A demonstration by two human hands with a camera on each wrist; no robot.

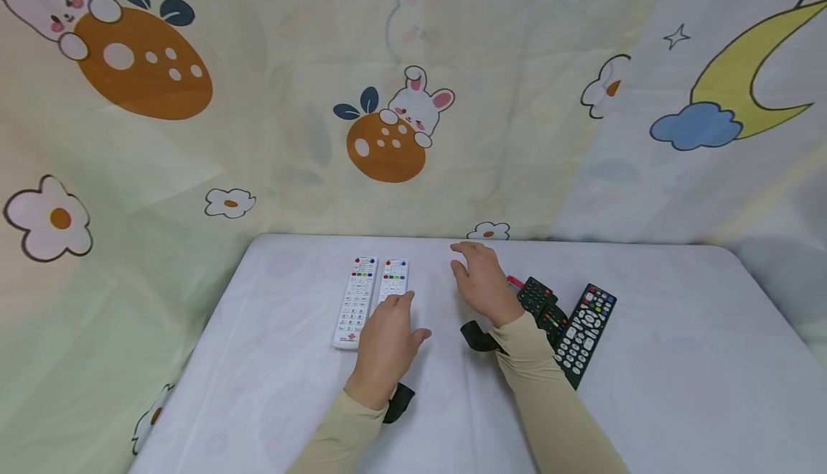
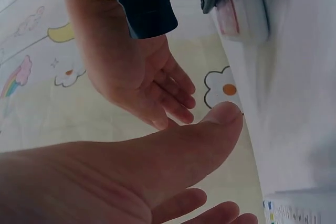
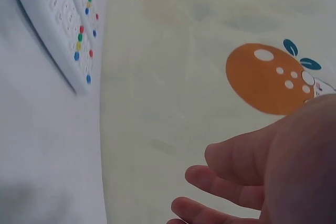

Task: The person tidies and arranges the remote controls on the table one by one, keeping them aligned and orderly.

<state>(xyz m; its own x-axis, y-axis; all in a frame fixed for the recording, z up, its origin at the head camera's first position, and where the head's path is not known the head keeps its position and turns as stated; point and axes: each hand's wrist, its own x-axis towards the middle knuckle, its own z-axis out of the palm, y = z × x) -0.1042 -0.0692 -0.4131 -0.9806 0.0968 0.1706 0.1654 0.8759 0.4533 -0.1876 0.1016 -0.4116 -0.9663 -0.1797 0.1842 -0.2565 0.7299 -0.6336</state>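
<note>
One outer white remote is lying on the worktop, inner white remote just right of it; both are probably handling light, stiff, slick, long edges at mid-length offering best hold. Left hand, empty, relaxed, is hiding the inner white remote's lower end; right hand, empty, loosely spread, is hovering right of the outer white remote. Farther right, dark remotes are overlapping, right sleeve partly hiding them; red-edged thing unclear

Left hand, right hand, both relaxed
</note>
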